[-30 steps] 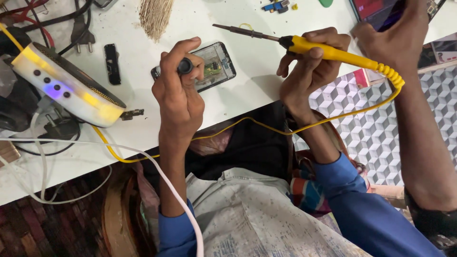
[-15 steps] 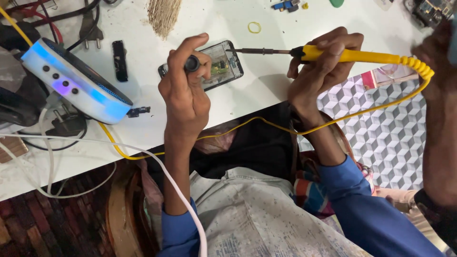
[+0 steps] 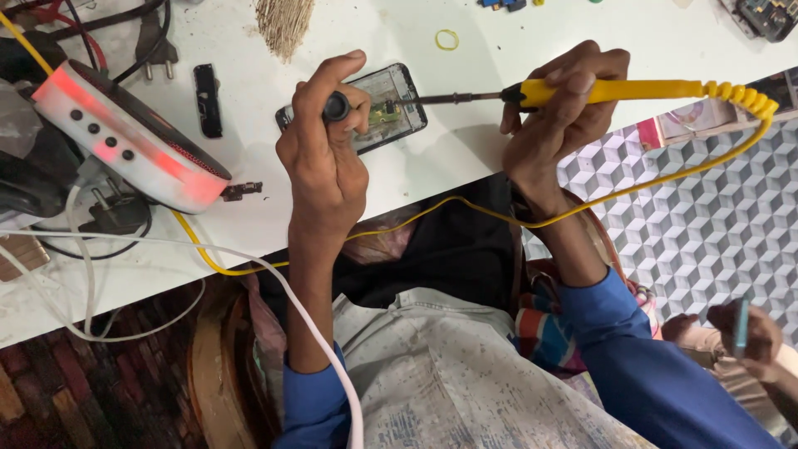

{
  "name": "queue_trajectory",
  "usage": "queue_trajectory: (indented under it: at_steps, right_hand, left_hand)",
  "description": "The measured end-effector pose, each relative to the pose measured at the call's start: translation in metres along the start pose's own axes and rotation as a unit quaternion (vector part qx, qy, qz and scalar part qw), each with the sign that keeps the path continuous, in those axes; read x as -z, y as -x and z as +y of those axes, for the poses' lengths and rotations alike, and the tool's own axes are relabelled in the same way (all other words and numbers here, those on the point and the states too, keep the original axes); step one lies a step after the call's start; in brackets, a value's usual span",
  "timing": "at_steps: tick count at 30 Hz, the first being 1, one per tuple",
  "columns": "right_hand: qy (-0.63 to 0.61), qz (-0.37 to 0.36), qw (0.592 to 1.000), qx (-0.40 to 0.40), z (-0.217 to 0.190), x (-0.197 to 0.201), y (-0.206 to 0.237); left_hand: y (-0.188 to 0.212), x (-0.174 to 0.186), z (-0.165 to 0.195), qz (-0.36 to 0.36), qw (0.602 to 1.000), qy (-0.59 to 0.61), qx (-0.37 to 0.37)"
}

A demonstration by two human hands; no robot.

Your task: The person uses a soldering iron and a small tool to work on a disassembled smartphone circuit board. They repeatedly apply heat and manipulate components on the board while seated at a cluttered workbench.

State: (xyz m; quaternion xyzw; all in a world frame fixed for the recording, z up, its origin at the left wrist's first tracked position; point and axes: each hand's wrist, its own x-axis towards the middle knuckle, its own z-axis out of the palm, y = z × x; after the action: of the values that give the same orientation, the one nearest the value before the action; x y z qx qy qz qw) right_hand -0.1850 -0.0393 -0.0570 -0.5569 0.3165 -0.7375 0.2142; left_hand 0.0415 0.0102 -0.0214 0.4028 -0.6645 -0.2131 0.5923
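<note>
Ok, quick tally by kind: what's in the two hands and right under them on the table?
Soldering irons, yellow handle, in the right hand: 1
Opened phones, under the iron's tip: 1
Small black round-topped tools, in the left hand: 1
Total: 3

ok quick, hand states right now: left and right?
Left hand: closed on a small black round tool, over the opened phone.
Right hand: closed on the yellow soldering iron, tip at the phone.
</note>
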Motion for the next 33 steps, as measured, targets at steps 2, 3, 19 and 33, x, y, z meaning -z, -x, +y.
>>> queue_trajectory:
  at_steps: [2,3,19,33]
  right_hand:
    - [0.011,0.003,1.0,0.002,0.0,0.0,0.0]
    - [0.013,0.0,1.0,0.002,-0.001,0.0,0.0]
    - [0.057,-0.03,0.998,-0.007,-0.006,0.001,0.001]
    - [0.034,-0.016,0.999,-0.021,-0.01,-0.003,0.002]
  left_hand:
    - [0.0,0.0,0.0,0.0,1.0,-0.007,-0.003]
    - [0.0,0.0,0.0,0.0,1.0,-0.008,-0.006]
    - [0.0,-0.002,0.0,-0.006,1.0,-0.008,-0.014]
    - [-0.005,0.001,0.012,-0.023,0.999,-0.035,-0.02]
